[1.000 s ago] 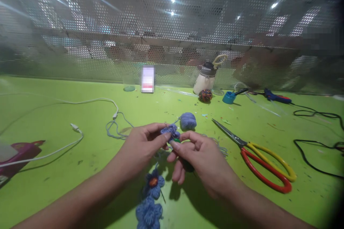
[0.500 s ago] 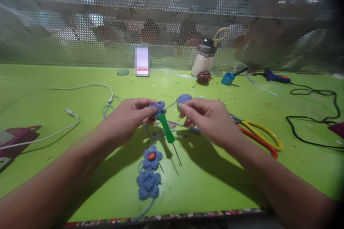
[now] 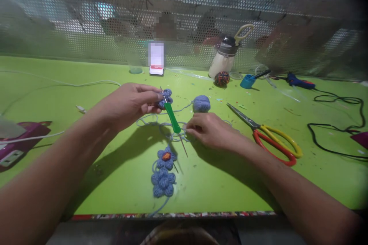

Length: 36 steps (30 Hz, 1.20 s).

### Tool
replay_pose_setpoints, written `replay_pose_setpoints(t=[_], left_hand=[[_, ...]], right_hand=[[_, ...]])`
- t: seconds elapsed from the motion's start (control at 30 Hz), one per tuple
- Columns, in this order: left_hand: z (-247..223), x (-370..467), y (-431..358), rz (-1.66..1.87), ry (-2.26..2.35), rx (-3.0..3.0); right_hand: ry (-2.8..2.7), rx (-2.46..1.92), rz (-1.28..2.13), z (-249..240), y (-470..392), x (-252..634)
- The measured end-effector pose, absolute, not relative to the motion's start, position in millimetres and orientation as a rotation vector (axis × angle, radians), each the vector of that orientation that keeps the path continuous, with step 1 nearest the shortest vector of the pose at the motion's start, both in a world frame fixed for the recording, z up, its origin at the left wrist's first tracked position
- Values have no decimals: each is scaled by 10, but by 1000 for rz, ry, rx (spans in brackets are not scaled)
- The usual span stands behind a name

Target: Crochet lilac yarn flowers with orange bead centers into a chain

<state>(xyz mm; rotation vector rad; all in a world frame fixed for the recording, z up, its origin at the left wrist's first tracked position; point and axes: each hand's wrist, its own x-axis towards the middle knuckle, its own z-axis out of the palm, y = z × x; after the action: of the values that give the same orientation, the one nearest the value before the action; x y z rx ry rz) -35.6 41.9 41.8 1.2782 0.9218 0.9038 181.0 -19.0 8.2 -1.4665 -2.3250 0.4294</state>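
Observation:
Between the thumb and fingers of my left hand is a blue crocheted piece, with a green-handled crochet hook through it, its lower tip pointing down toward me. My right hand is low over the table with fingers pinched at loose loops of blue yarn. Just beyond it sits a blue yarn ball. Two joined blue crocheted flowers lie nearer me, one with an orange centre and one all blue.
Open scissors lie right of my right hand. Farther back stand a lit phone, a bottle, a dark multicoloured ball, a blue pot and a glue gun. A purple power strip lies at left.
My right hand has moved from beside the yarn ball down to the loose loops. My left hand, with the piece and hook, is farther up and left. The view has shifted slightly.

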Motion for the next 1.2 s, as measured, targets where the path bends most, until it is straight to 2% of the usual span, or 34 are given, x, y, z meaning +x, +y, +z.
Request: replay_pose_setpoints(t=[0.17, 0.23, 0.33, 0.5, 0.63, 0.97, 1.2], left_hand=[[511, -393, 439, 958, 910, 1250], [529, -392, 433, 971, 883, 1257], [534, -389, 422, 945, 844, 1254], [518, -397, 429, 849, 785, 1213], [475, -423, 468, 697, 710, 1219], [217, -243, 399, 364, 758, 1307], [253, -225, 293, 211, 748, 1525]], right_hand=[[-2613, -1493, 168, -12, -162, 1685], [-2607, -1477, 194, -8, -149, 1686], [-2435, -1395, 486, 108, -132, 1781], [-1796, -1251, 1284, 348, -131, 1978], [-1460, -1145, 1515, 355, -110, 2050], [-1497, -1077, 1299, 539, -147, 2075], [-1487, -1135, 1184, 687, -47, 2008]])
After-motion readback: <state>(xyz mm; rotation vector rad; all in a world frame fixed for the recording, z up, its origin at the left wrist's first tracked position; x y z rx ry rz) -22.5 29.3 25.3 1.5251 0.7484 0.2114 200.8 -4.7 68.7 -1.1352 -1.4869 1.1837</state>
